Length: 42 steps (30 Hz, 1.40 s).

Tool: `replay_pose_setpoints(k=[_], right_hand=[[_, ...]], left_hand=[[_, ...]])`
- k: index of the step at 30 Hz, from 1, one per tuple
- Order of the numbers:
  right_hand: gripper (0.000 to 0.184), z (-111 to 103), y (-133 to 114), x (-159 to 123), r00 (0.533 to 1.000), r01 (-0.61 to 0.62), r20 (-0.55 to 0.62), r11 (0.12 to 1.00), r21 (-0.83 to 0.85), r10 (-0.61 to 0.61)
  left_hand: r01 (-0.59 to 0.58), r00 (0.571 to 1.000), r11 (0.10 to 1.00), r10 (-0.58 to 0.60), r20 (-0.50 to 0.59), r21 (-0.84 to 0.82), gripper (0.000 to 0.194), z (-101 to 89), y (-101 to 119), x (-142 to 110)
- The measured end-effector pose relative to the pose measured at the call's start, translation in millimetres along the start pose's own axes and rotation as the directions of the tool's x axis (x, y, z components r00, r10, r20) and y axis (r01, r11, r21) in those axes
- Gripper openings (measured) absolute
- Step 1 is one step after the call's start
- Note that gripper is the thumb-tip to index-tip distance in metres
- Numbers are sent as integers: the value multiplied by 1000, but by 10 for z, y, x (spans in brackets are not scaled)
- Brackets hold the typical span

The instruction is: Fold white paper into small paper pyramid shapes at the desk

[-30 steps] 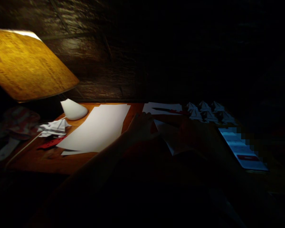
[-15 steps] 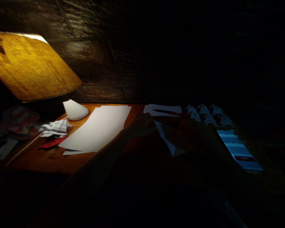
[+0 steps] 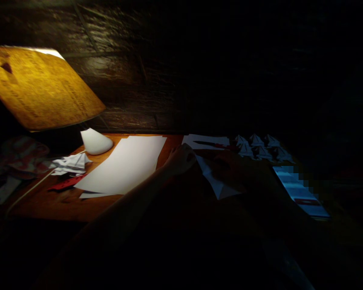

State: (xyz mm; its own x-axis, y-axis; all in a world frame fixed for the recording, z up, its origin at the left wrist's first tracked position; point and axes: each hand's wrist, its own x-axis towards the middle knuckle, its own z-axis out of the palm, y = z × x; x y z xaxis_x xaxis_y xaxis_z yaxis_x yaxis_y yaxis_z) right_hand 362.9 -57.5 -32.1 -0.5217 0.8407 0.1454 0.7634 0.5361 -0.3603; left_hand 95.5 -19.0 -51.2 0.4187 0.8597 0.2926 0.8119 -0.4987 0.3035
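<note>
The right hand [image 3: 226, 162] has shifted leftward; curled left hand [image 3: 183, 158] grips folded paper [image 3: 215, 184].

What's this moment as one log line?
left hand: at folded paper | right hand: at paper, shadowed | lamp: lit | phone: glowing

Six small folded paper figures [image 3: 261, 153] at right — one partly folded sheet [image 3: 217, 184], one lamp [image 3: 46, 90], one phone [image 3: 299, 190].

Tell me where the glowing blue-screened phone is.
In the head view, the phone lies at the right, just below the small folded white paper shapes and right of the right hand.
</note>
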Motion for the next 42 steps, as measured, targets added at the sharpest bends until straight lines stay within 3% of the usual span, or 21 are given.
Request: replay_pose_setpoints(k=[2,7,15,26,30,33,35,37,39,42], right_hand=[[46,23,22,18,1000,2,-7,1000,-5,-2],[28,-2,33,47,1000,-11,1,1000,-17,11],[29,-14,69,61,999,26,33,1000,12,-26],[24,101,268,105,990,48,-133,997,-63,-56],[24,113,288,107,983,-7,-183,998,-68,-6],[24,143,292,122,964,-32,-263,999,17,35],[25,160,282,134,943,-39,-325,994,102,70],[25,166,258,140,919,-50,-379,985,168,111],[26,159,224,140,898,-55,-417,976,210,140],[26,143,184,135,890,-43,-431,968,248,151]], left_hand=[[18,1000,1000,-18,1,-9,18,1,-5,10],[58,998,998,-58,38,5,22,4,-44,38],[79,996,997,-79,36,-6,23,25,-68,50],[107,994,988,-107,2,-112,27,121,-138,78],[102,995,982,-104,0,-158,29,178,-190,89],[89,993,967,-106,-58,-239,36,227,-224,109],[99,984,924,-146,-102,-370,42,238,-216,130],[121,972,818,-213,-101,-562,46,218,-172,149],[128,972,653,-232,-36,-747,50,175,-100,157],[116,990,410,-119,73,-905,51,112,9,142]])
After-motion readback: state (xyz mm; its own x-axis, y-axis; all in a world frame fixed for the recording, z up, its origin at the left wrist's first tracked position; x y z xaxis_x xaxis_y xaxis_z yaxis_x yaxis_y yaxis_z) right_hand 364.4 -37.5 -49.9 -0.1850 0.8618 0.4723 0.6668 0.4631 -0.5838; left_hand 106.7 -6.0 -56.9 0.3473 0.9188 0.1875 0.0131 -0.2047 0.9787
